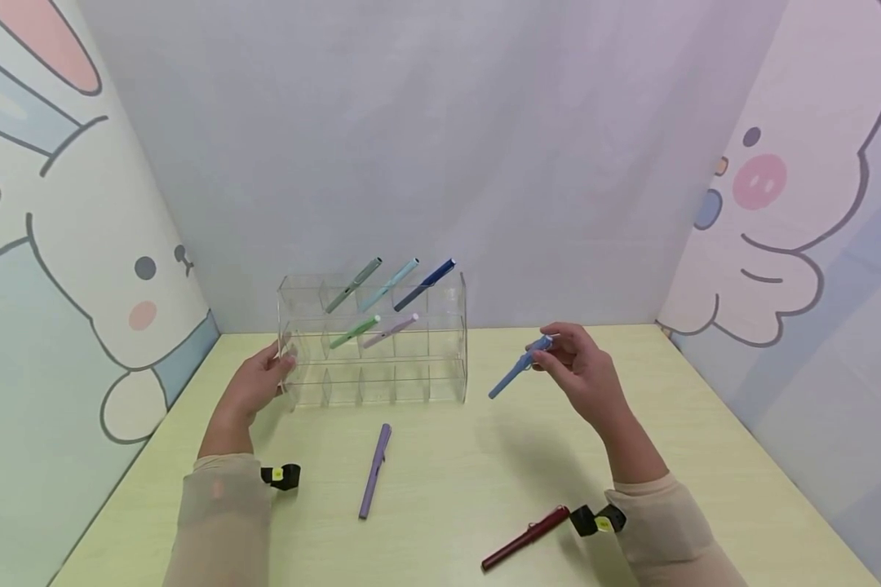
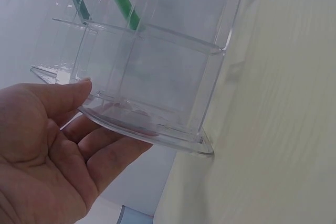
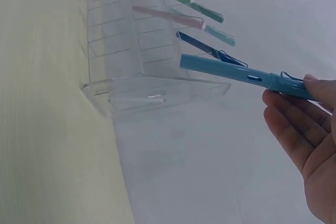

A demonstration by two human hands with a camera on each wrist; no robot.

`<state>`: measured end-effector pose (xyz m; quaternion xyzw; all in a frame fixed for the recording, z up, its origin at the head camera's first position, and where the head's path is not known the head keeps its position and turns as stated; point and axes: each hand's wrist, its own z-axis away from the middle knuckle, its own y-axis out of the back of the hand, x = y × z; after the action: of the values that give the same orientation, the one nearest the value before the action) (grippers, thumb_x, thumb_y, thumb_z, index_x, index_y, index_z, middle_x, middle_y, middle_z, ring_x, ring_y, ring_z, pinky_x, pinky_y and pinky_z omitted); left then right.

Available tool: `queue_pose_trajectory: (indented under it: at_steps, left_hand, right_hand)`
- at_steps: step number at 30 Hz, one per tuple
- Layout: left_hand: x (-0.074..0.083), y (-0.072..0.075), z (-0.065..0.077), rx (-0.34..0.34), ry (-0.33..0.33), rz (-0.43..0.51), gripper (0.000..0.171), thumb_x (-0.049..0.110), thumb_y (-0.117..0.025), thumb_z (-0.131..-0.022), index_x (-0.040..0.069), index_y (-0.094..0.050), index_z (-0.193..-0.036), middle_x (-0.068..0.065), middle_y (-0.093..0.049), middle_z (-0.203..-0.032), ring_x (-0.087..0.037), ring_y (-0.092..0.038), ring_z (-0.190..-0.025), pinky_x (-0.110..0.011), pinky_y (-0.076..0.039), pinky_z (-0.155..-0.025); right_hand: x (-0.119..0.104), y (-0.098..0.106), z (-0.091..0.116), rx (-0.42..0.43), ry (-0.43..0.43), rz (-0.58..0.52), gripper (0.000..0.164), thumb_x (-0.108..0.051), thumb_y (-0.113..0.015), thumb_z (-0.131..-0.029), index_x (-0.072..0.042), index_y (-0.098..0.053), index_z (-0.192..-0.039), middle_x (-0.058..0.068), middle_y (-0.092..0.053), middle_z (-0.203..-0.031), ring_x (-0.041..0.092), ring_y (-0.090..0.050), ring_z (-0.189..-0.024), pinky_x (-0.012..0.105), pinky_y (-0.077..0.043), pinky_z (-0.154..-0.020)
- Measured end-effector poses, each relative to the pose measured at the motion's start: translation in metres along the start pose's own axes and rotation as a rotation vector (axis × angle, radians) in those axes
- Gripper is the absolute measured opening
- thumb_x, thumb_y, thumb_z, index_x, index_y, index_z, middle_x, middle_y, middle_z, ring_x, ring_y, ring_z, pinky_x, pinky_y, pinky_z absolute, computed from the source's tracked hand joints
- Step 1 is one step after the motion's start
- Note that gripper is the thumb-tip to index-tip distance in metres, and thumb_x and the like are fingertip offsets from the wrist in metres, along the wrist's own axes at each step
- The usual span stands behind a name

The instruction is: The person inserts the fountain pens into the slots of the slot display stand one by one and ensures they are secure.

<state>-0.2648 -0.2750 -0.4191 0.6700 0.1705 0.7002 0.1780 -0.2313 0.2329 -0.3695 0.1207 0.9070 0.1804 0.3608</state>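
A clear acrylic pen rack (image 1: pixel 448 371) with tiers of compartments stands near the back of the table. My left hand (image 1: pixel 255 381) grips its left side panel, thumb (image 2: pixel 73 95) at the front edge and fingers behind. Held in the air right of the rack, a light blue pen (image 1: pixel 517 371) is pinched by its clipped end in my right hand (image 1: pixel 583 375). The top tier holds a grey-green pen (image 1: pixel 354 285), a pale aqua pen (image 1: pixel 389 285) and a dark blue pen (image 1: pixel 426 284). In the middle tier lean a green pen (image 1: pixel 356 332) and a pale pink-lilac pen (image 1: pixel 391 330).
A purple pen (image 1: pixel 375 473) lies on the table (image 1: pixel 323 538) in front of the rack. Nearer the front right, a dark red pen (image 1: pixel 524 538) lies close to the right wrist's black camera (image 1: pixel 598 520). Walls with cartoon figures enclose both sides, and a pale curtain (image 1: pixel 440 163) hangs behind.
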Motion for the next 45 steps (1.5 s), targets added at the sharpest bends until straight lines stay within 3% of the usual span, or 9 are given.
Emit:
queue_pose_trajectory:
  at_steps: [10,19,26,32,38,45]
  left_hand:
    - [-0.001,0.004,0.001,0.01,0.013,-0.014,0.063,0.042,-0.039,-0.106,0.023,-0.012,-0.159,-0.024,-0.032,-0.156,-0.043,-0.037,-0.139,-0.056,-0.044,-0.107]
    - [-0.002,-0.002,-0.001,-0.004,0.013,0.002,0.061,0.04,-0.039,-0.106,0.023,-0.012,-0.159,-0.022,-0.032,-0.156,-0.043,-0.037,-0.139,-0.056,-0.043,-0.107]
    - [0.002,-0.002,-0.004,0.016,0.022,-0.012,0.061,0.041,-0.039,-0.106,0.022,-0.013,-0.159,-0.022,-0.031,-0.157,-0.044,-0.035,-0.141,-0.058,-0.042,-0.108]
    - [0.002,-0.001,-0.003,0.011,0.027,0.0,0.061,0.039,-0.039,-0.107,0.022,-0.013,-0.159,-0.023,-0.03,-0.157,-0.044,-0.035,-0.141,-0.057,-0.042,-0.108]
    - [0.0,-0.001,-0.003,0.01,0.022,0.008,0.061,0.039,-0.039,-0.106,0.023,-0.013,-0.159,-0.023,-0.031,-0.157,-0.044,-0.035,-0.141,-0.057,-0.042,-0.108]
    - [0.0,0.0,-0.005,0.008,0.014,0.017,0.059,0.038,-0.039,-0.107,0.024,-0.014,-0.159,-0.022,-0.032,-0.156,-0.043,-0.036,-0.14,-0.057,-0.043,-0.107]
  right_hand:
    - [0.0,-0.007,-0.001,0.041,0.035,-0.016,0.037,0.004,-0.066,-0.091,-0.004,-0.054,-0.125,0.015,-0.072,-0.103,0.006,-0.072,-0.083,0.02,-0.06,-0.076]
    - [0.004,-0.026,-0.006,0.082,0.015,-0.106,0.04,0.01,-0.064,-0.089,0.001,-0.052,-0.126,0.022,-0.07,-0.106,0.016,-0.073,-0.085,0.024,-0.06,-0.077]
    - [0.003,-0.039,-0.035,0.177,-0.066,-0.221,0.034,-0.002,-0.064,-0.094,-0.001,-0.052,-0.126,0.025,-0.067,-0.107,0.014,-0.073,-0.084,0.03,-0.062,-0.076]
    - [0.006,-0.055,-0.066,0.233,-0.132,-0.297,0.038,-0.008,-0.066,-0.094,-0.001,-0.048,-0.127,0.026,-0.067,-0.108,0.019,-0.072,-0.087,0.032,-0.062,-0.078]
    - [0.009,-0.079,-0.086,0.23,-0.157,-0.258,0.038,-0.014,-0.066,-0.095,-0.004,-0.048,-0.126,0.021,-0.069,-0.111,0.028,-0.072,-0.095,0.034,-0.061,-0.081]
    - [0.017,-0.099,-0.093,0.227,-0.154,-0.224,0.035,-0.015,-0.066,-0.095,0.0,-0.048,-0.122,0.018,-0.068,-0.108,0.03,-0.072,-0.095,0.031,-0.062,-0.079]
